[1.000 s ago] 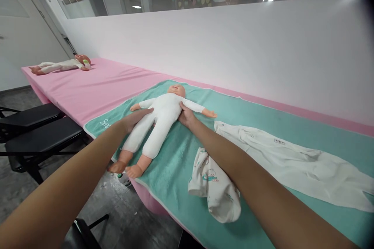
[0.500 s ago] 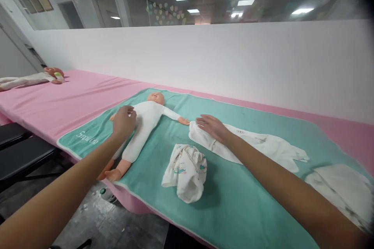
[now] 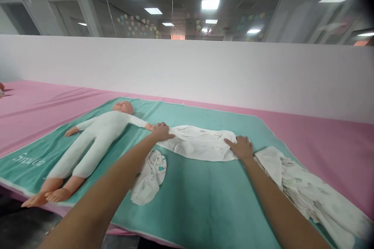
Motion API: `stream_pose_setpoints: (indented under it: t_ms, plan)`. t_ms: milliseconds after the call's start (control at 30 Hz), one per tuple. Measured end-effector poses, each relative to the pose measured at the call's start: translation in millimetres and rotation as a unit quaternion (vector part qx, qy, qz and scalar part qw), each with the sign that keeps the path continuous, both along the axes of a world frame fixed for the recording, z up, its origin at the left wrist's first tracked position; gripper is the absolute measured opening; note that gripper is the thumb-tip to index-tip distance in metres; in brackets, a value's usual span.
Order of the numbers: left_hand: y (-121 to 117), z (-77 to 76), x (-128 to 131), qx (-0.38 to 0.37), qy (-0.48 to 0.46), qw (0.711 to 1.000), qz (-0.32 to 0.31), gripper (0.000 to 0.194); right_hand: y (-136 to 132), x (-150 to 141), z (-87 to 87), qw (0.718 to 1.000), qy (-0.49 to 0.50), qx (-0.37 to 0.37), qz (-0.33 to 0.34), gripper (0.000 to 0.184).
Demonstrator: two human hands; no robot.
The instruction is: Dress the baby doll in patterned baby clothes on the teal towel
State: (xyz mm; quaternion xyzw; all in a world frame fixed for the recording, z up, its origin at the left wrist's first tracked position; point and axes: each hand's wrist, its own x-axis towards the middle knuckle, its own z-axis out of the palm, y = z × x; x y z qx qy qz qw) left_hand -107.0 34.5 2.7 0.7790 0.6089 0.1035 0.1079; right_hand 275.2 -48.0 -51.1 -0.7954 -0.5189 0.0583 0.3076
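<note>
A white baby shirt (image 3: pixel 201 144) lies spread sideways on the teal towel (image 3: pixel 187 190), a small dark print near its upper edge. My left hand (image 3: pixel 163 132) has its fingers curled over the shirt's left end, close to the outstretched hand of a baby doll (image 3: pixel 109 126) dressed in white. At the shirt's right end, my right hand (image 3: pixel 242 147) grips the cloth, thumb toward the middle. Partly behind my left forearm is a bunched white cloth piece with green prints (image 3: pixel 153 171). Fingertips of both hands are partly hidden.
On the right, pale printed baby clothes (image 3: pixel 309 190) lie crumpled beside my right forearm. A pink sheet (image 3: pixel 315 136) covers the table under the towel. Behind it runs a low white wall (image 3: pixel 187 70) with glass above.
My view has swung right. My left hand has moved from beside the doll onto the shirt's left end. My right hand has gone from the left end to the right end.
</note>
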Motion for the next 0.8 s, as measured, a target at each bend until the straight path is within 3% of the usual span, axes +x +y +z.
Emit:
stream_pose_setpoints:
  t_ms: [167, 300, 367, 467, 533, 633, 700, 800]
  plan:
    - [4.9, 2.3, 20.7, -0.004, 0.002, 1.0, -0.025, 0.033, -4.6, -0.7, 5.6, 0.989, 0.114, 0.086, 0.019, 0.02]
    - [-11.0, 19.7, 38.9, -0.007, -0.066, 0.997, -0.045, 0.025, -11.0, -17.1, 22.2, 0.968, 0.213, 0.121, 0.057, 0.027]
    - [-28.0, 33.0, 52.2, -0.018, -0.189, 0.98, -0.054, 0.029, -13.5, -41.4, 34.7, 0.905, 0.376, 0.162, 0.115, 0.031]
    - [-59.6, 54.3, 73.7, -0.061, -0.405, 0.908, -0.088, 0.034, -19.3, -93.8, 57.3, 0.721, 0.623, 0.194, 0.233, 0.031]
    - [-82.0, 68.6, 82.6, -0.076, -0.457, 0.88, -0.108, 0.035, -28.3, -131.5, 74.6, 0.654, 0.677, 0.178, 0.286, 0.026]
    - [-119.1, 91.8, 76.3, -0.036, -0.445, 0.891, -0.081, 0.035, -54.2, -180.9, 103.9, 0.612, 0.695, 0.143, 0.349, 0.024]
    - [-148.1, 107.0, 57.3, 0.027, -0.407, 0.912, -0.043, 0.037, -77.8, -207.0, 123.0, 0.604, 0.685, 0.108, 0.394, 0.029]
    - [-191.0, 119.4, 13.3, 0.119, -0.386, 0.915, 0.006, 0.049, -109.3, -236.2, 139.5, 0.606, 0.638, 0.04, 0.474, 0.039]
